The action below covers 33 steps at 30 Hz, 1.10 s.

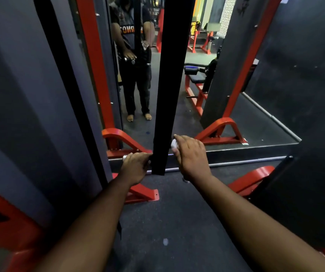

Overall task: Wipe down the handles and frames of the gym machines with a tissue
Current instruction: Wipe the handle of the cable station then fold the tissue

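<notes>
A single wide-angle view from the person's head looks forward and down, close over both forearms, facing a wall mirror (226, 154) beyond a black vertical machine post (169, 85) standing on dark rubber floor (177, 213).

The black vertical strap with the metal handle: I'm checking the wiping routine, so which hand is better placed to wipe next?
The right hand: it holds the crumpled white tissue against the black vertical strap. The left hand grips the metal handle, steadying it.
</notes>
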Tool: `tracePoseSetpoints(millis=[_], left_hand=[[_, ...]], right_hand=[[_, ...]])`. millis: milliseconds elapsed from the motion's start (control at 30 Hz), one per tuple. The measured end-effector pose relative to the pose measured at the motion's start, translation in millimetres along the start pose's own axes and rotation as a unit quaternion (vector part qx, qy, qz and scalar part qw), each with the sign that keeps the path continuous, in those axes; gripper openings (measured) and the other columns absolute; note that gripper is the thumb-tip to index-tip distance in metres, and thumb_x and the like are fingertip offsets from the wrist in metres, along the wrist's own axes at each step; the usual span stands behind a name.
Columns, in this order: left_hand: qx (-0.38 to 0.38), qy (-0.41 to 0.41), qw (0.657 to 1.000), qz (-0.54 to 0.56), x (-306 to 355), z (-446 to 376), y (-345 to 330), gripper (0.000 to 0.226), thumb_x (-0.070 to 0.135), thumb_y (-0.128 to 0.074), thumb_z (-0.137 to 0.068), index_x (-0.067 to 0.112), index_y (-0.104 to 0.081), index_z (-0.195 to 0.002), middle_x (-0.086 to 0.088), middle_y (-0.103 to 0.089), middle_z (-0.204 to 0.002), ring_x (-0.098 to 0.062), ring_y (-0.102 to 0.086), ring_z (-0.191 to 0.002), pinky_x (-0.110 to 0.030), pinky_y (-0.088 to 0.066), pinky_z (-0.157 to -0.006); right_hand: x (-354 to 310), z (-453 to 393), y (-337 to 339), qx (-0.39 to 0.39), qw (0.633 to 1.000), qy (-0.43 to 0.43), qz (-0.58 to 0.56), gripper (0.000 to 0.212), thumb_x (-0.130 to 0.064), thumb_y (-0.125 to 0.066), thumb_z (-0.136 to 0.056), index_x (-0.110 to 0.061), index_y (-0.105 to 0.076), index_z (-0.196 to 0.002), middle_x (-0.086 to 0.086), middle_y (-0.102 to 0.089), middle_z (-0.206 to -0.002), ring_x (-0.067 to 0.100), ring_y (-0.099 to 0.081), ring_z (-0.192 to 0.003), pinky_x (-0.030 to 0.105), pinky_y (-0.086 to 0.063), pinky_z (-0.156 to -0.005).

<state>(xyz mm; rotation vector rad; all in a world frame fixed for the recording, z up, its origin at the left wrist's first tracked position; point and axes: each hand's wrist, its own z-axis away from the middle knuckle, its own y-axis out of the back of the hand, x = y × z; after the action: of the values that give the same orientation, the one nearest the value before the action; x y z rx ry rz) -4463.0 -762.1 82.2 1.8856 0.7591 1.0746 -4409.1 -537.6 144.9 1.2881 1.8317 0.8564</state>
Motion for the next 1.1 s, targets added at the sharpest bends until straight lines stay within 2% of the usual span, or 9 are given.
tracePoseSetpoints(millis=[133,200,400,500,600,700,800,933,1100], left_hand=[[-0.003,-0.008,1.0,0.001,7,3,6,0.03,0.027,-0.056,-0.088,0.023,-0.074,-0.111,-0.004,-0.076,-0.103,-0.037,-0.069,-0.096,-0.049,-0.048,-0.082],[-0.016,0.004,1.0,0.002,8,2,8,0.033,0.028,-0.052,-0.091,0.023,-0.073,-0.115,-0.004,-0.075,-0.111,-0.036,-0.066,-0.105,-0.05,-0.045,-0.089],[-0.038,0.029,0.999,0.008,7,4,0,0.027,0.02,-0.059,-0.099,0.024,-0.069,-0.124,-0.002,-0.071,-0.122,-0.033,-0.061,-0.118,-0.048,-0.034,-0.105],[-0.042,0.039,0.998,0.011,9,4,1,0.03,0.021,-0.059,-0.098,0.027,-0.068,-0.126,0.0,-0.07,-0.124,-0.03,-0.059,-0.121,-0.048,-0.03,-0.11],[-0.045,0.039,0.998,0.004,10,3,4,0.031,0.023,-0.057,-0.1,0.028,-0.066,-0.129,0.001,-0.069,-0.127,-0.03,-0.058,-0.123,-0.047,-0.03,-0.11],[-0.052,0.045,0.998,0.001,9,4,5,0.034,0.022,-0.056,-0.101,0.027,-0.065,-0.133,0.0,-0.067,-0.131,-0.029,-0.056,-0.126,-0.047,-0.027,-0.113],[-0.051,0.04,0.998,-0.003,11,7,3,0.033,0.018,-0.056,-0.1,0.026,-0.066,-0.13,-0.002,-0.068,-0.126,-0.032,-0.058,-0.122,-0.05,-0.029,-0.112],[-0.049,0.039,0.998,-0.01,14,7,4,0.03,0.017,-0.056,-0.099,0.024,-0.067,-0.127,-0.004,-0.068,-0.125,-0.034,-0.057,-0.122,-0.05,-0.03,-0.109],[-0.058,0.036,0.997,-0.021,13,5,7,0.031,0.015,-0.057,-0.097,0.023,-0.067,-0.126,-0.004,-0.068,-0.125,-0.033,-0.057,-0.122,-0.047,-0.033,-0.105]], right_hand=[[-6,-51,21,-0.127,0.977,-0.153,-0.078,0.047,-0.042,-0.036,-0.107,-0.015,-0.058,-0.076,0.014,-0.069,-0.089,0.04,-0.063,-0.091,0.041,-0.044,-0.072],[-9,-58,24,-0.152,0.977,-0.131,-0.075,0.046,-0.039,-0.034,-0.107,-0.012,-0.061,-0.082,0.017,-0.069,-0.094,0.041,-0.064,-0.093,0.043,-0.049,-0.075],[-10,-6,1,0.015,1.0,-0.006,-0.003,0.033,-0.036,-0.036,-0.107,-0.02,-0.065,-0.116,0.0,-0.068,-0.107,0.023,-0.06,-0.1,0.042,-0.044,-0.088],[-6,-45,13,-0.108,0.988,-0.099,0.037,0.039,-0.035,-0.03,-0.105,-0.017,-0.059,-0.086,0.009,-0.069,-0.091,0.035,-0.064,-0.089,0.042,-0.042,-0.078],[1,-67,18,-0.243,0.962,-0.124,-0.021,0.034,-0.032,-0.031,-0.107,-0.013,-0.057,-0.097,0.016,-0.065,-0.102,0.038,-0.063,-0.097,0.041,-0.048,-0.08],[9,-33,4,-0.075,0.996,-0.03,-0.046,0.028,-0.033,-0.037,-0.107,-0.016,-0.059,-0.102,0.007,-0.066,-0.095,0.032,-0.062,-0.089,0.04,-0.045,-0.076],[18,19,-9,0.049,0.982,-0.075,-0.165,0.033,-0.044,-0.034,-0.108,-0.025,-0.059,-0.116,-0.004,-0.067,-0.106,0.019,-0.06,-0.098,0.038,-0.044,-0.086],[24,2,-2,-0.021,0.919,-0.243,-0.309,0.044,-0.047,-0.032,-0.105,-0.022,-0.051,-0.074,-0.002,-0.067,-0.071,0.019,-0.064,-0.076,0.042,-0.048,-0.077],[-2,-34,7,-0.084,0.99,-0.071,-0.083,0.041,-0.047,-0.028,-0.103,-0.021,-0.053,-0.085,0.007,-0.065,-0.086,0.035,-0.061,-0.083,0.047,-0.048,-0.074]])
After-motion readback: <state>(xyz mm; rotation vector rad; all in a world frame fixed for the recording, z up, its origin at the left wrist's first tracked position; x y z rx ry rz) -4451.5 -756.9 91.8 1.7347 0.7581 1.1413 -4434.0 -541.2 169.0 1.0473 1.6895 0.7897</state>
